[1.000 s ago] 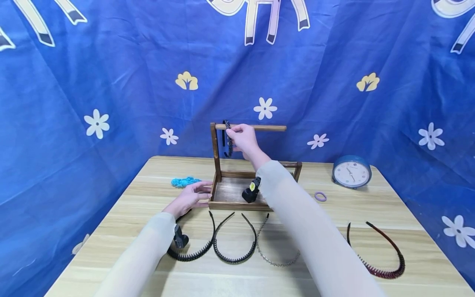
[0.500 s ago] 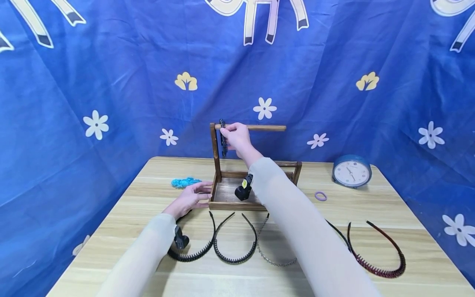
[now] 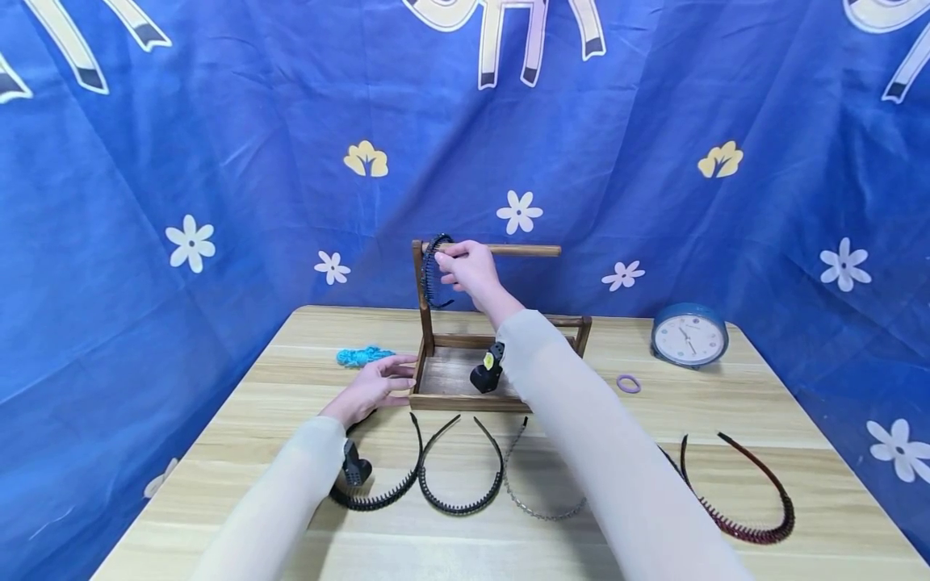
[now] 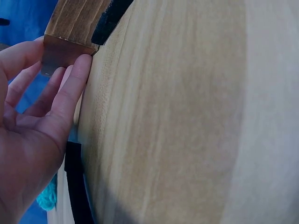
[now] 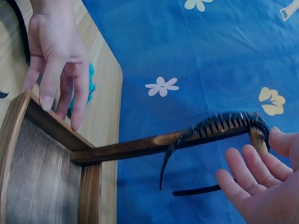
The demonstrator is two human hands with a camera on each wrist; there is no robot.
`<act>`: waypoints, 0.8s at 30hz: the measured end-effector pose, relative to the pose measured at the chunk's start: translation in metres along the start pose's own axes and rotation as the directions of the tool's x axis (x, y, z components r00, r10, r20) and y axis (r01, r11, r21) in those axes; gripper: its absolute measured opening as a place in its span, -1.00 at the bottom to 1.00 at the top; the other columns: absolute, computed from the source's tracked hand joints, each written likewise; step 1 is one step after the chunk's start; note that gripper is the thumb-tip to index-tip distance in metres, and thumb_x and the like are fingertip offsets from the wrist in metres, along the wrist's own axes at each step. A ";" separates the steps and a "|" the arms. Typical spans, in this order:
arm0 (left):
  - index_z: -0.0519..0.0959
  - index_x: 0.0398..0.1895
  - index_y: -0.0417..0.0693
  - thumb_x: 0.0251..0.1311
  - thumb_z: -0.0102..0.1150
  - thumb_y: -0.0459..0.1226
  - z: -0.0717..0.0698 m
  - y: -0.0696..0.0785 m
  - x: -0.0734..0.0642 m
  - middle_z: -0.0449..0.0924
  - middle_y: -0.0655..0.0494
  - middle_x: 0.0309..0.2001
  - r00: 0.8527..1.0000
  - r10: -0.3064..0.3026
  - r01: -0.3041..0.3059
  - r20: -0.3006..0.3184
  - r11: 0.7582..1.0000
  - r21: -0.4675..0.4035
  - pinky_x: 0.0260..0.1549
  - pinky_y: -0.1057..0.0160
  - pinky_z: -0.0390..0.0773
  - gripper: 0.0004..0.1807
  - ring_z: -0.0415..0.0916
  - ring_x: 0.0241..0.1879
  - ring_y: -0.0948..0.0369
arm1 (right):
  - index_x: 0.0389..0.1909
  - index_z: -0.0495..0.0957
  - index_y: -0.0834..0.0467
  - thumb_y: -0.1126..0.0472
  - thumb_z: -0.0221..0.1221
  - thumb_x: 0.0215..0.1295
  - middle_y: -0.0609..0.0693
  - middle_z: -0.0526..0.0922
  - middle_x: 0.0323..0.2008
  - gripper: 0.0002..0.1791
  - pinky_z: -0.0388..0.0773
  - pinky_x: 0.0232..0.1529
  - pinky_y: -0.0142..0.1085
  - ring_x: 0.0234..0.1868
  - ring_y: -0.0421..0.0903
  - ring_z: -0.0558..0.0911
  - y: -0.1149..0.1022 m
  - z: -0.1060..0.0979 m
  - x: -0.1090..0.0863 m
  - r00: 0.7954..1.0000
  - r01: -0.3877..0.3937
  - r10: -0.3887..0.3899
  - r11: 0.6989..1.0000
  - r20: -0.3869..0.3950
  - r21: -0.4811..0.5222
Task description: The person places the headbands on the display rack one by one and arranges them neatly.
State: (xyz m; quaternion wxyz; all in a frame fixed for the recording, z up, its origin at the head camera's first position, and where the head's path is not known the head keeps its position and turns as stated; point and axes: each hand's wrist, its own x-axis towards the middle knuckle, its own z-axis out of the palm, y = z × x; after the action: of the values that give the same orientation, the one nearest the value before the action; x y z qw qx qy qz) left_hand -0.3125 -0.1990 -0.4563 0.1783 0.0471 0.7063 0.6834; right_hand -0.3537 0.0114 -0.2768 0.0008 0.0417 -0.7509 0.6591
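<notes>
A black toothed headband (image 3: 428,278) hangs over the left end of the bar (image 3: 523,251) of a wooden stand (image 3: 465,403), close to its upright post. My right hand (image 3: 474,273) is just right of that headband, its fingers loosely spread. In the right wrist view, the thumb lies near the band (image 5: 212,125) where it crosses the bar, and nothing is pinched between the fingers. Low on the stand's left side, my left hand (image 3: 374,387) touches the tray wall with extended fingers. The left wrist view has its fingertips against the stand's corner (image 4: 70,46).
In front of the stand lie two black headbands (image 3: 459,511), a silvery one (image 3: 541,516) and a dark red one (image 3: 759,536). Another dark band (image 3: 672,460) is partly behind the right sleeve. A turquoise bundle (image 3: 363,356), a purple ring (image 3: 628,384) and a clock (image 3: 689,337) sit farther back.
The headband has moved left along the bar, toward the post, and now hangs there. My right hand went left with it, then loosened and drew slightly right. The left hand stays put.
</notes>
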 end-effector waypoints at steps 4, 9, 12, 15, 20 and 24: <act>0.23 0.33 -0.14 0.21 0.06 -0.49 0.000 0.000 0.000 0.22 -0.26 0.22 1.000 0.002 -0.002 -0.006 1.000 0.006 -0.08 0.00 0.55 -0.41 0.40 0.05 -0.02 | -0.09 0.48 0.19 0.13 0.19 0.25 0.13 0.64 -0.18 -0.71 0.61 -0.19 -0.13 -0.23 0.03 0.65 0.001 -0.011 -0.004 1.000 0.018 -0.018 1.000 0.012 -0.009; 0.23 0.32 -0.15 0.20 0.07 -0.47 0.001 0.001 0.000 0.23 -0.25 0.22 1.000 0.007 -0.006 -0.005 1.000 0.016 -0.10 0.00 0.56 -0.41 0.39 0.06 -0.04 | -0.09 0.50 0.22 0.14 0.18 0.25 0.15 0.64 -0.21 -0.71 0.61 -0.18 -0.10 -0.22 0.09 0.64 0.004 -0.028 -0.010 0.998 0.050 -0.049 0.999 0.048 -0.015; 0.23 0.33 -0.15 0.22 0.06 -0.47 0.000 0.002 0.000 0.23 -0.26 0.21 1.000 0.012 -0.012 0.000 1.000 0.027 -0.10 0.00 0.56 -0.42 0.36 0.09 -0.05 | -0.11 0.50 0.24 0.17 0.18 0.26 0.16 0.64 -0.25 -0.73 0.61 -0.19 -0.07 -0.27 0.09 0.65 0.008 -0.038 -0.014 0.996 0.076 -0.075 0.997 0.052 -0.016; 0.21 0.34 -0.15 0.24 0.03 -0.47 -0.001 0.003 0.000 0.23 -0.26 0.21 1.000 0.014 -0.014 0.003 0.999 0.031 -0.09 -0.01 0.56 -0.42 0.35 0.10 -0.06 | -0.12 0.50 0.25 0.19 0.17 0.26 0.17 0.65 -0.29 -0.75 0.61 -0.21 -0.06 -0.31 0.09 0.65 0.013 -0.046 -0.022 0.993 0.104 -0.104 0.995 0.051 -0.006; 0.21 0.34 -0.14 0.25 0.02 -0.47 -0.001 0.002 0.000 0.22 -0.26 0.22 1.000 0.010 -0.010 0.011 1.000 0.028 -0.08 0.00 0.55 -0.43 0.36 0.09 -0.05 | -0.12 0.50 0.25 0.19 0.18 0.26 0.20 0.64 -0.29 -0.75 0.60 -0.19 -0.01 -0.36 0.05 0.65 0.026 -0.059 -0.034 0.990 0.126 -0.126 0.992 0.065 0.002; 0.22 0.34 -0.14 0.24 0.02 -0.48 0.000 0.001 0.001 0.22 -0.26 0.22 1.000 0.007 -0.007 0.013 1.000 0.021 -0.08 -0.01 0.55 -0.42 0.35 0.10 -0.06 | -0.10 0.50 0.24 0.18 0.18 0.26 0.22 0.63 -0.28 -0.73 0.58 -0.16 0.03 -0.31 0.11 0.64 0.034 -0.070 -0.043 0.988 0.126 -0.124 0.992 0.093 -0.010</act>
State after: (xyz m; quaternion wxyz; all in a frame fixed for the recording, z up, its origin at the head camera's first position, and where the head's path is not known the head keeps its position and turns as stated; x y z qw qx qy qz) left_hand -0.3136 -0.1990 -0.4553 0.1801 0.0560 0.7120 0.6764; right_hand -0.3164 0.0875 -0.3039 0.0078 0.1191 -0.7511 0.6493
